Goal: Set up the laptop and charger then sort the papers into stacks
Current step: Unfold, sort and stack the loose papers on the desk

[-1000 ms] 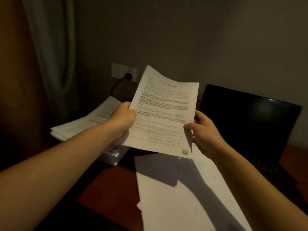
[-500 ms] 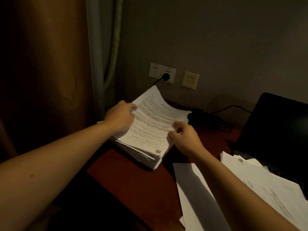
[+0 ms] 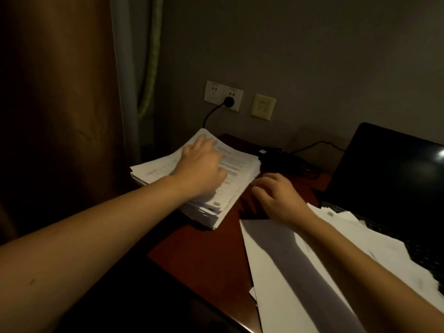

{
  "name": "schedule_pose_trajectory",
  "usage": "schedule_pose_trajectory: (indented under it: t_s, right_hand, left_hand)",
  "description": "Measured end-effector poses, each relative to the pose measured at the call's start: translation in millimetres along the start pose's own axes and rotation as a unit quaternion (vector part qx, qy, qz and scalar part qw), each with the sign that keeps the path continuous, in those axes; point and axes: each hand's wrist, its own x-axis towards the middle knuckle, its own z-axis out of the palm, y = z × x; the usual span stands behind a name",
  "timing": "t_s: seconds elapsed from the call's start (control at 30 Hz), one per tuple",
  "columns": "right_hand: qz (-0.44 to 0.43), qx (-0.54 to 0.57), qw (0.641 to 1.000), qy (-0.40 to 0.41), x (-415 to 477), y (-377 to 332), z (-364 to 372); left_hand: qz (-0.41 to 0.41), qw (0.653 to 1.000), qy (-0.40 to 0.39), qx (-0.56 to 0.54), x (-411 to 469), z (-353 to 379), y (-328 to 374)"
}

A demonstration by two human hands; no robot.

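A thick stack of printed papers (image 3: 236, 169) lies on the left part of the dark red desk (image 3: 204, 255). My left hand (image 3: 201, 169) rests flat on top of the stack, fingers spread. My right hand (image 3: 276, 195) hovers just right of the stack above the desk, fingers loosely curled, holding nothing. Loose white sheets (image 3: 300, 272) spread over the desk at lower right, partly over the keyboard. The black laptop (image 3: 389, 174) stands open at right with a dark screen. The black charger brick (image 3: 276, 159) sits behind the stack, its cable running to the plug (image 3: 228, 101) in the wall socket.
Brown and pale curtains (image 3: 96, 116) hang at left beside the desk. A second wall plate (image 3: 263, 106) is right of the socket. The desk's front edge runs diagonally at lower centre, with darkness below it.
The sheet held up in both hands went down onto the left stack. My right hand has let go and drawn back to the right; my left hand slid onto the stack's top.
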Motion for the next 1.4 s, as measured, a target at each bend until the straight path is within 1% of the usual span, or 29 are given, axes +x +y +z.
schedule_pose_trajectory:
  t_s: [0.03, 0.07, 0.1, 0.17, 0.2, 0.23, 0.3, 0.37, 0.47, 0.57, 0.63, 0.73, 0.87, 0.97, 1.0, 1.03, 1.07, 1.1, 1.13, 1.17, 1.2, 1.23, 1.27, 1.3, 1.33, 1.4]
  right_hand:
    - [-0.005, -0.006, 1.0, 0.008, -8.9, 10.1, -10.0]
    - [-0.001, -0.017, 1.0, 0.01, -19.0, 20.6, -19.5]
    - [0.012, -0.027, 1.0, 0.011, -29.8, 30.5, -28.2]
    - [0.051, -0.033, 0.998, 0.018, -53.9, 50.4, -42.7]
    - [0.073, -0.033, 0.997, 0.022, -66.4, 59.5, -48.7]
    - [0.092, -0.033, 0.995, 0.024, -78.7, 68.0, -53.9]
    - [0.112, -0.033, 0.993, 0.033, -101.7, 81.6, -63.2]
    - [0.129, -0.027, 0.991, 0.037, -123.0, 95.1, -71.4]
    - [0.152, -0.022, 0.988, 0.033, -153.3, 114.4, -78.7]
    - [0.174, -0.027, 0.984, 0.029, -180.8, 129.3, -83.0]
    - [0.191, -0.028, 0.981, 0.03, -196.5, 135.3, -86.7]
    - [0.218, -0.016, 0.974, 0.061, -218.4, 139.4, -92.6]
    - [0.232, -0.004, 0.968, 0.093, -245.0, 134.3, -90.8]
    - [0.246, 0.034, 0.965, 0.086, -261.2, 123.7, -83.0]
    - [0.24, 0.034, 0.967, 0.082, -268.2, 121.2, -80.2]
    - [0.227, 0.028, 0.971, 0.072, -275.3, 118.2, -77.4]
    - [0.21, 0.02, 0.976, 0.055, -282.5, 114.7, -74.4]
    - [0.197, 0.009, 0.98, 0.029, -288.7, 110.8, -70.6]
    - [0.188, -0.007, 0.982, -0.007, -293.7, 107.9, -65.9]
    - [0.187, -0.029, 0.981, -0.046, -297.2, 106.4, -60.6]
    - [0.189, -0.051, 0.978, -0.071, -298.3, 106.0, -55.9]
    - [0.194, -0.067, 0.976, -0.077, -297.5, 106.0, -52.5]
    - [0.2, -0.078, 0.974, -0.071, -294.3, 107.7, -50.7]
    - [0.205, -0.086, 0.973, -0.064, -289.0, 110.1, -50.6]
    - [0.208, -0.091, 0.972, -0.064, -283.6, 114.1, -51.1]
    - [0.203, -0.104, 0.971, -0.066, -271.7, 125.8, -52.9]
  left_hand:
    - [0.046, 0.999, 0.016, -0.016, -6.5, -3.0, 18.9]
    - [0.08, 0.996, 0.011, -0.036, -13.1, -4.0, 37.2]
    - [0.097, 0.993, -0.015, -0.06, -19.0, -2.9, 54.0]
    - [0.088, 0.984, -0.121, -0.097, -26.0, 9.5, 80.4]
    - [0.08, 0.977, -0.176, -0.09, -28.0, 18.2, 90.0]
    - [0.079, 0.972, -0.211, -0.066, -28.8, 26.4, 98.6]
    - [0.073, 0.972, -0.222, -0.036, -28.5, 38.1, 110.1]
    - [0.054, 0.969, -0.232, -0.065, -25.4, 42.1, 119.6]
    - [0.037, 0.956, -0.269, -0.111, -22.9, 44.8, 130.4]
    - [0.042, 0.957, -0.268, -0.107, -20.1, 45.8, 136.4]
    - [0.045, 0.952, -0.271, -0.132, -17.6, 44.2, 137.7]
    - [0.042, 0.944, -0.274, -0.181, -20.7, 41.1, 138.4]
    - [-0.02, 0.937, -0.23, -0.262, -35.4, 50.1, 142.3]
    - [-0.055, 0.934, -0.209, -0.285, -50.2, 53.9, 150.8]
    - [-0.046, 0.943, -0.21, -0.256, -56.1, 54.5, 154.2]
    - [-0.022, 0.958, -0.205, -0.197, -62.6, 55.8, 156.5]
    - [0.017, 0.975, -0.186, -0.124, -69.1, 55.6, 157.8]
    - [0.074, 0.983, -0.157, -0.064, -75.4, 55.1, 157.5]
    - [0.143, 0.979, -0.144, -0.029, -82.1, 54.0, 157.8]
    - [0.208, 0.965, -0.158, -0.012, -87.8, 52.7, 158.9]
    - [0.261, 0.946, -0.191, 0.001, -94.8, 50.4, 161.1]
    - [0.302, 0.925, -0.228, 0.017, -102.4, 49.1, 164.3]
    - [0.328, 0.907, -0.262, 0.031, -109.9, 49.2, 168.1]
    - [0.34, 0.896, -0.282, 0.039, -115.2, 50.6, 171.1]
    - [0.34, 0.893, -0.292, 0.046, -118.5, 51.2, 173.9]
    - [0.33, 0.898, -0.284, 0.059, -119.6, 53.1, 180.1]
